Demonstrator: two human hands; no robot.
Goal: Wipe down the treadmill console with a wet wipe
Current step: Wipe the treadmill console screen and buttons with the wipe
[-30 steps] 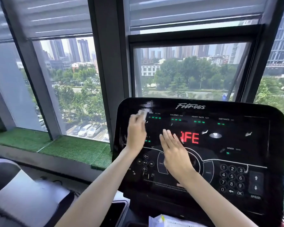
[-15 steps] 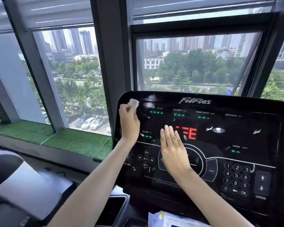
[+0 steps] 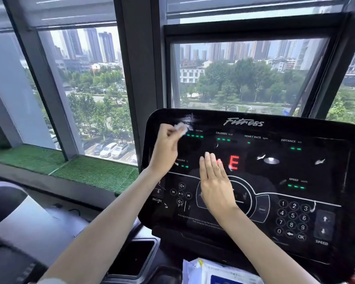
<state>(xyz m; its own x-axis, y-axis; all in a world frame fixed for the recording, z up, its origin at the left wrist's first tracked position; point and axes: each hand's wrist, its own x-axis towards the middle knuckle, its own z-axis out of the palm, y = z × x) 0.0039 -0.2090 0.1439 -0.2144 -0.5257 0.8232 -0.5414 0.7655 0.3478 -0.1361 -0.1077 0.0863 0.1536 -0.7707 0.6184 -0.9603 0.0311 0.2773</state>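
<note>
left hand (image 3: 166, 148) pinches the wet wipe (image 3: 180, 128) vs the console (image 3: 254, 214) far-left corner, by the time readout. right hand (image 3: 215, 181) lies flat, fingers together, mid-panel. best w/ overlapping strokes rightward, light over buttons.

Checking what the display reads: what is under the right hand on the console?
The right hand lies flat on the console, covering the round centre control and most of the red display. Only an E shows; other characters are hidden.

Bright window (image 3: 244, 78) daylight; glossy console (image 3: 295, 128) glares, edges seemingly warped.
</note>
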